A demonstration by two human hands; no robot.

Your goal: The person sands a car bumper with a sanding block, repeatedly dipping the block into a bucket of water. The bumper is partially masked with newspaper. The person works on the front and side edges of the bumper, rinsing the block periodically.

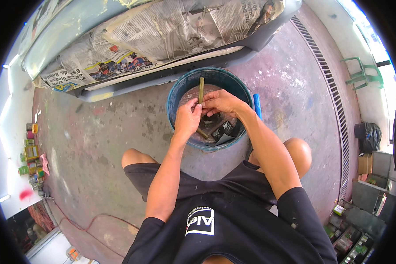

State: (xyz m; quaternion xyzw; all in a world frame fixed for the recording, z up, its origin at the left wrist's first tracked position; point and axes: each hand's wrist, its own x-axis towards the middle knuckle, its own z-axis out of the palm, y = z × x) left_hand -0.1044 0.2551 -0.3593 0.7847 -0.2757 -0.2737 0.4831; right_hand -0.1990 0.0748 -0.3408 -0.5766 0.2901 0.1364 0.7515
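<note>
My left hand (188, 118) and my right hand (221, 102) meet over a round teal bucket (172, 94). Their fingertips are pinched together around the lower end of a slim, olive-brown stick (201, 88), which points toward the bucket's far rim. My fingers hide part of the stick. Murky, pinkish-brown water (190, 94) lies inside the bucket. Below my hands, a short brownish strip (202, 133) and a dark sheet with a shiny patch (223, 130) rest toward its near side.
Beyond the bucket is a grey car bumper (246, 55) with newspaper (163, 37) taped over the body. A blue tube (257, 106) stands right of the bucket. Paint cans (31, 152) line the left wall; a hose (92, 220) crosses the floor. At right are a drain grate (332, 92) and green chair (363, 72).
</note>
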